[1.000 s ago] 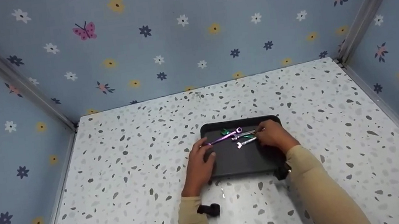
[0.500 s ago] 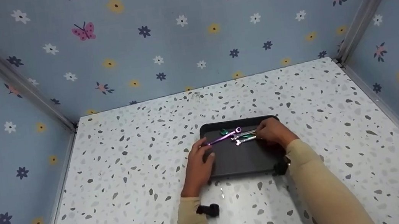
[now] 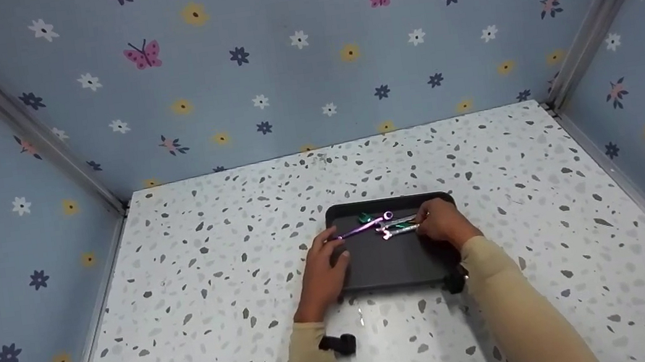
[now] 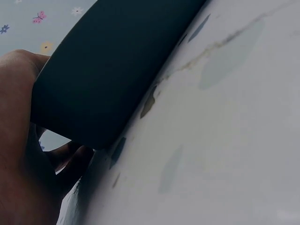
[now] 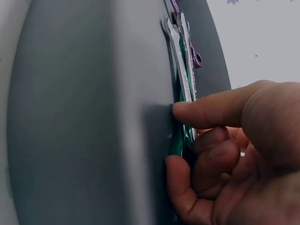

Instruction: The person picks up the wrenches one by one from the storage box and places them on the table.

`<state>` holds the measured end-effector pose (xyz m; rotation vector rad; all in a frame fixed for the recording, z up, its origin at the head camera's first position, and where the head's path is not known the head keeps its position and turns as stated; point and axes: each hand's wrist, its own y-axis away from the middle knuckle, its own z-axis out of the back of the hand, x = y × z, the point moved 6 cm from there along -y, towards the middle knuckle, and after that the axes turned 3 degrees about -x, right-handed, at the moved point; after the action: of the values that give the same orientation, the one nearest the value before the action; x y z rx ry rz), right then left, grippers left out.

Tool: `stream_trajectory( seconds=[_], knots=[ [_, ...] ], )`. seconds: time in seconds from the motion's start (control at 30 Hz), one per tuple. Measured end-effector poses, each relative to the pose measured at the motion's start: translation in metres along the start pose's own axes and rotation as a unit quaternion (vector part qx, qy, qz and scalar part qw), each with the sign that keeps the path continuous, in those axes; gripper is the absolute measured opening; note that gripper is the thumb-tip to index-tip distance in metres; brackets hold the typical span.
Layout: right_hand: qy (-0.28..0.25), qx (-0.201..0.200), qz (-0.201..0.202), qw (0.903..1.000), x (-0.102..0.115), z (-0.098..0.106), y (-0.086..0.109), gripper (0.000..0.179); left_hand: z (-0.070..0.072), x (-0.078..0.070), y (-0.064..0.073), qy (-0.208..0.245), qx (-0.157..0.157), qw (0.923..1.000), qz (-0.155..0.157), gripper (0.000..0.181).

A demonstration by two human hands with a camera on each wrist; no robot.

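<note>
- Taking 12 o'clock as toward the patterned far wall (image 3: 285, 86), the right hand (image 3: 445, 221) is over the tray (image 3: 396, 265) between 2 and 3 o'clock.
- Its fingers are curled in, pinching the nearer silver wrench (image 3: 404, 230); in the right wrist view the thumb tip lies against the metal.
- From those fingers this wrench runs out toward 9 o'clock, its forked end projecting past them.
- The farther silver wrench (image 3: 399, 220) lies just beside it on the 12 o'clock side; the hand hides its other end.
- A green shaft (image 3: 404, 225) shows between the two silver ones, and a green wrench end (image 3: 365, 218) lies toward 10 o'clock from their forked ends; I cannot tell whether both belong to one tool.
- The purple wrench (image 3: 363, 227) slants from its ring end to between 8 and 9 o'clock, ending at the left hand (image 3: 319, 275); whether they touch, I cannot tell.
- That hand rests at the tray's 9 o'clock side, fingers apart with tips over the rim, thumb separate from them.
- The dark tray, round-cornered, holds every wrench in its far half and stands on the speckled table (image 3: 222, 319).
</note>
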<state>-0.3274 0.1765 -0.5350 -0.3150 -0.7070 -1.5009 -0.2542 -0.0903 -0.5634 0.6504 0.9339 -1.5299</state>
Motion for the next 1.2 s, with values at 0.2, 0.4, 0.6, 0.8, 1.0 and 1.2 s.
stream_trajectory(
  seconds=[0.2,0.4,0.6,0.8,1.0,1.2],
  knots=[
    [0.005,-0.011,0.017,0.9998,0.0007,-0.0002,0.0015,0.015,0.0004,-0.0011,0.0007,-0.004,0.000,1.0000,-0.001,0.032],
    [0.043,-0.027,0.044,0.9977,0.0044,0.0015,0.0033,0.012,0.0019,-0.0039,0.0000,-0.008,0.002,1.0000,-0.003,0.031],
    [0.058,-0.050,0.098,0.9922,0.0078,0.0035,0.0049,0.014,0.0020,-0.0027,-0.0006,-0.006,-0.003,1.0000,-0.001,0.029],
    [0.063,-0.059,0.121,0.9889,0.0059,0.0039,0.0047,0.013,0.0011,-0.0007,-0.0011,-0.001,-0.001,1.0000,-0.001,0.029],
    [0.054,-0.045,0.138,0.9880,0.0075,0.0021,0.0035,0.012,0.0006,0.0001,-0.0009,-0.004,-0.001,1.0000,0.005,0.030],
    [0.047,-0.038,0.146,0.9874,0.0080,0.0000,0.0031,0.015,-0.0007,-0.0007,-0.0008,-0.009,-0.002,0.9999,-0.007,0.030]
  ],
)
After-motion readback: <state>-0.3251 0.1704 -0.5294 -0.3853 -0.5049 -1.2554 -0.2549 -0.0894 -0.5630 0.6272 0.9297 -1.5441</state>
